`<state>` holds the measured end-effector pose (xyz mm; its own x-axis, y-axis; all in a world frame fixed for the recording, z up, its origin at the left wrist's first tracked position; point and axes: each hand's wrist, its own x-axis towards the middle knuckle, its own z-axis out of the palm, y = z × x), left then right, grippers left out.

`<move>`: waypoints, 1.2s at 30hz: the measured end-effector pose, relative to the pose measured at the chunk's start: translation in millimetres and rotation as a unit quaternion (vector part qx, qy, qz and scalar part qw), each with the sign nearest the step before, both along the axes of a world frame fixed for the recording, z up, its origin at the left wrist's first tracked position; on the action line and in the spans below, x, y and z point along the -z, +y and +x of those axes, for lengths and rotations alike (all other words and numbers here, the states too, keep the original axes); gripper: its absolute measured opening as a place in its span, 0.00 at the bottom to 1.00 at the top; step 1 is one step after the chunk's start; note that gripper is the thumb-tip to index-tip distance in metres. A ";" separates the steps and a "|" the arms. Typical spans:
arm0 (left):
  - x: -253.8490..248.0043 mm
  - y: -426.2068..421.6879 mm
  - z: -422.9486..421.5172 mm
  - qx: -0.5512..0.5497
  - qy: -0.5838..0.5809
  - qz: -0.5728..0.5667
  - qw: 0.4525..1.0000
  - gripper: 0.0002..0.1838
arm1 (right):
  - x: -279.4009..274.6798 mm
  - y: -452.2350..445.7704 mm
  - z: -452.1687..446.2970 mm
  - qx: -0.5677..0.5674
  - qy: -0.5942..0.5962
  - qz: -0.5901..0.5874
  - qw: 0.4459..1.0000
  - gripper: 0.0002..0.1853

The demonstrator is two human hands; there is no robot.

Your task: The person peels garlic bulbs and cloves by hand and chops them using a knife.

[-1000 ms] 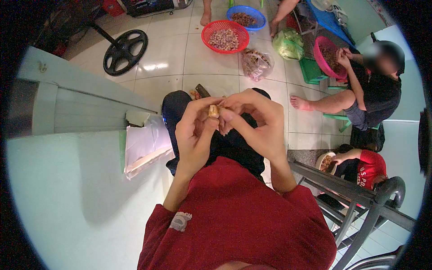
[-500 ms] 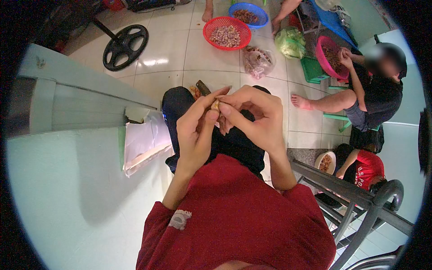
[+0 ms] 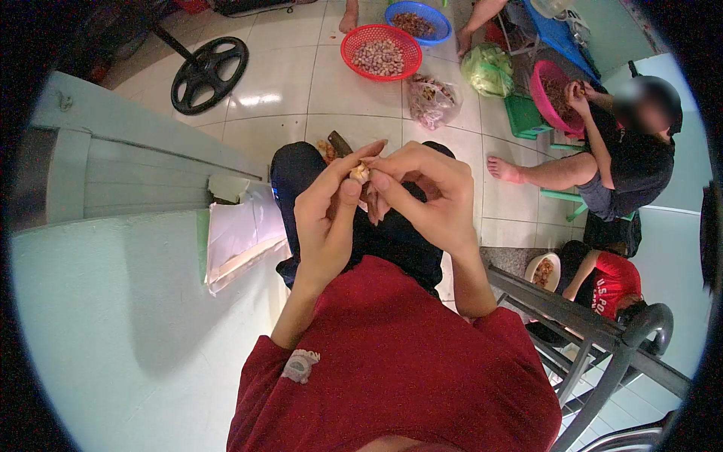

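My left hand (image 3: 325, 211) is closed, with a small pale-yellow and whitish piece (image 3: 360, 174) pinched between thumb and fingertips. What kind of piece it is, I cannot make out. From the other side, my right hand (image 3: 428, 192) pinches at the same piece with thumb and forefinger. Both hands are above my lap, between my dark-trousered knees. Just beyond the left fingers shows a dark flat blade-like tool (image 3: 340, 143), partly hidden. Beside it lie some orange-brown bits (image 3: 326, 153).
On the tiled floor ahead stand a red basket (image 3: 349, 62) of small pale-pink pieces, a blue basket (image 3: 444, 32) and a plastic bag (image 3: 433, 104). A person at right holds a pink basket (image 3: 539, 96). A dark metal rail (image 3: 557, 301) runs near my right elbow.
The pinched piece shows more of its pale yellow surface now, and my right fingertips have shifted slightly on it. The seated person's hand at the pink basket has moved a little.
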<state>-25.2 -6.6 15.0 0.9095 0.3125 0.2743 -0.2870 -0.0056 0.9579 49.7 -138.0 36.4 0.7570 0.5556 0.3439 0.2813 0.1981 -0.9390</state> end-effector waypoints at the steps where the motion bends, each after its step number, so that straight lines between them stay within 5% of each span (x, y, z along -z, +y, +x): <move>1: -1.1 0.8 -0.2 0.000 0.000 0.000 1.000 0.19 | 0.1 0.4 0.1 0.006 -0.011 -0.003 1.000 0.03; 11: 10.3 -2.5 0.6 -0.048 -0.009 -0.014 0.999 0.09 | -6.7 1.6 -4.3 0.123 -0.181 -0.139 0.966 0.08; 36: 10.7 2.8 1.4 -0.084 0.005 0.018 0.996 0.12 | -2.7 8.1 -4.8 0.130 -0.127 -0.154 0.971 0.09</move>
<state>-23.8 -3.8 4.3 0.8475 0.4515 0.2792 -0.2694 -0.0873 0.9591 44.9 -129.9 39.1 0.7980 0.4636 0.3851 0.5140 -0.1899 -0.8365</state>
